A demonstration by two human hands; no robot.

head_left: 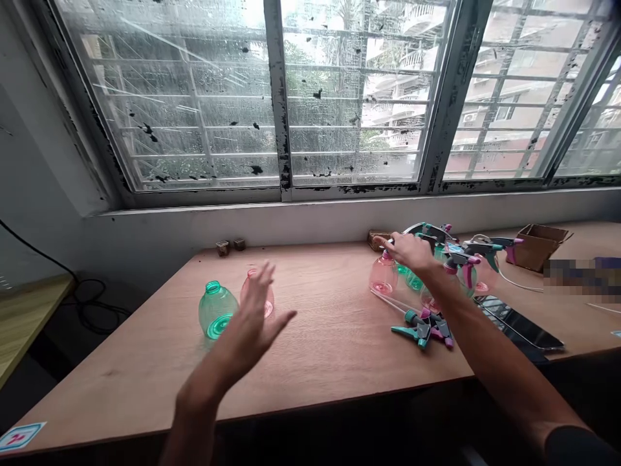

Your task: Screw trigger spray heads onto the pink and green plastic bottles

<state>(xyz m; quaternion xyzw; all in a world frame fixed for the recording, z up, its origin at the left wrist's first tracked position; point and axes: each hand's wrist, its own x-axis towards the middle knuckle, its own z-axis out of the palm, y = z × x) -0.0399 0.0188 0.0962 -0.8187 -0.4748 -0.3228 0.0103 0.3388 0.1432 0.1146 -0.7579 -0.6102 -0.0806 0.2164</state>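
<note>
My left hand point(257, 310) is raised with its fingers stretched and thumb spread, holding nothing. Behind it stands a pink bottle point(268, 303) without a spray head, partly hidden by the fingers. Beside that is a green bottle point(217, 310), open at the neck. On the right, my right hand point(410, 251) is closed over the top of a pink spray bottle point(383, 275) with a purple collar; the hand covers its spray head. Loose trigger spray heads point(421, 329), teal and purple with grey, lie in front of it, their thin tubes pointing left.
Several assembled spray bottles point(460, 275) crowd behind my right forearm. A dark phone point(521, 323) lies to their right, near an open cardboard box point(538, 248). Small brown blocks point(223, 248) sit by the wall under the window. A numbered label point(20, 436) marks the table's near left corner.
</note>
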